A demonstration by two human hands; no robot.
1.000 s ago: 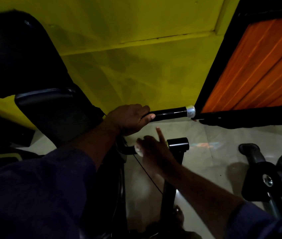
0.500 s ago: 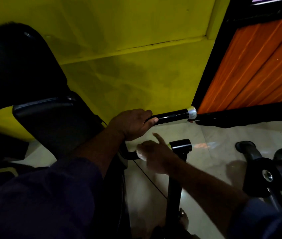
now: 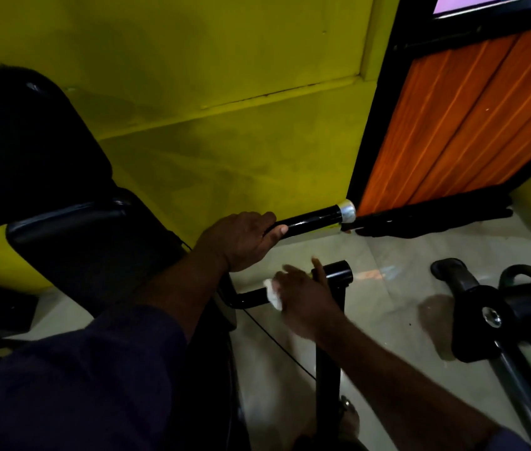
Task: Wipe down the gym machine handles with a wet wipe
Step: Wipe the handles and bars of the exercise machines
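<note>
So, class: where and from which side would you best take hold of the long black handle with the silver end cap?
Grip the bare black stretch of the handle, between the left hand and the silver cap. Come from above and wrap the fingers round: it is a round bar lying nearly level, with open floor beneath.

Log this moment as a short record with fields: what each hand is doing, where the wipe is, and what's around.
left hand: wrapped around the upper handle, black with a silver end cap
right hand: pressing the wet wipe on the lower black bar, index finger raised
wet wipe: white, bunched under the right palm
surroundings: black seat pad at left, yellow wall, orange slatted panel, pale tiled floor
</note>
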